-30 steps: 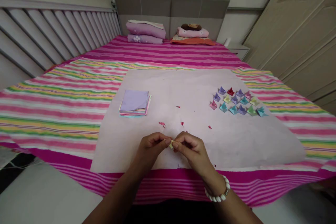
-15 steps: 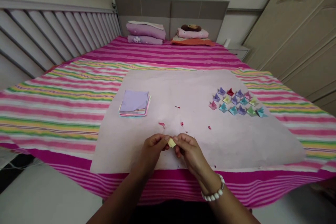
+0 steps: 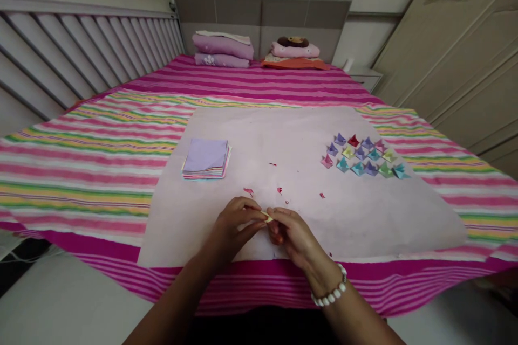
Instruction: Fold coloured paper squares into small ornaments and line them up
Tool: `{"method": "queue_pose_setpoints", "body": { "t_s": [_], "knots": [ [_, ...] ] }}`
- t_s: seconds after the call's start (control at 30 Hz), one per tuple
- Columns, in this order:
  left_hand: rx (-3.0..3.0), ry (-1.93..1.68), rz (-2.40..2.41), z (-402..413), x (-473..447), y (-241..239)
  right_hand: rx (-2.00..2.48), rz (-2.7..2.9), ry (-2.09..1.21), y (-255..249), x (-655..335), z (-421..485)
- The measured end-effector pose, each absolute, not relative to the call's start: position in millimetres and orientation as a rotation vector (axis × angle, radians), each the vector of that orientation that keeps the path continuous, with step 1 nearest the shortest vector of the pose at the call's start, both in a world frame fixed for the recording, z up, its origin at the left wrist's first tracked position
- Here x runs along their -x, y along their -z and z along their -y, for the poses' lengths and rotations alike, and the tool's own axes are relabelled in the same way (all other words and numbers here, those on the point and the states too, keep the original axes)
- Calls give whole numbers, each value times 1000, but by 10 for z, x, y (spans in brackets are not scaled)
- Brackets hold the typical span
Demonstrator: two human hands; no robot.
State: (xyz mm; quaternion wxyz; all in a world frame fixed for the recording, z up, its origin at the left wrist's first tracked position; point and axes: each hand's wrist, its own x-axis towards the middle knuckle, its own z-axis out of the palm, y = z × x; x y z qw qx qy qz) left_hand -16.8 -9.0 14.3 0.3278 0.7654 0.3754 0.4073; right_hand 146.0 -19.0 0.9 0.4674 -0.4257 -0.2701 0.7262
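A small folded piece of yellow paper [image 3: 267,217] is pinched between my two hands, low in the middle of the view. My left hand [image 3: 238,221] has its thumb and fingertips closed on the paper's left edge. From the other side, my right hand [image 3: 290,229] grips it between thumb and curled fingers; a white bead bracelet is on that wrist. Most of the paper is covered by my fingers. Off to the left lies a stack of square coloured paper sheets [image 3: 205,157], a purple one on top. Several folded paper figures [image 3: 360,153] stand in rows at right.
A large pale sheet [image 3: 259,129] covers part of the striped bed [image 3: 93,161]. Small red paper scraps [image 3: 279,190] lie scattered beyond my hands. Folded bedding [image 3: 222,48] sits by the headboard [image 3: 299,12]; a slatted rail [image 3: 101,48] runs along the left.
The yellow paper has been turned so that less of its face shows. My left hand has shifted its grip, its fingers now straighter and reaching over the paper. The view has moved slightly.
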Motion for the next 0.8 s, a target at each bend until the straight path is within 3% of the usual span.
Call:
{"method": "queue_pose_setpoints", "body": {
  "t_s": [0.37,0.6,0.8],
  "knots": [
    [-2049,-1018,-1029,8,167,-163,1069,809,-1812,-1,-1486,153],
    [-1756,-1113,-1182,-203,56,11,1171,1217,-980,96,-1603,14],
    [-1776,-1168,-1156,-402,-62,229,1079,1506,-804,190,-1618,-180]
  ]
}}
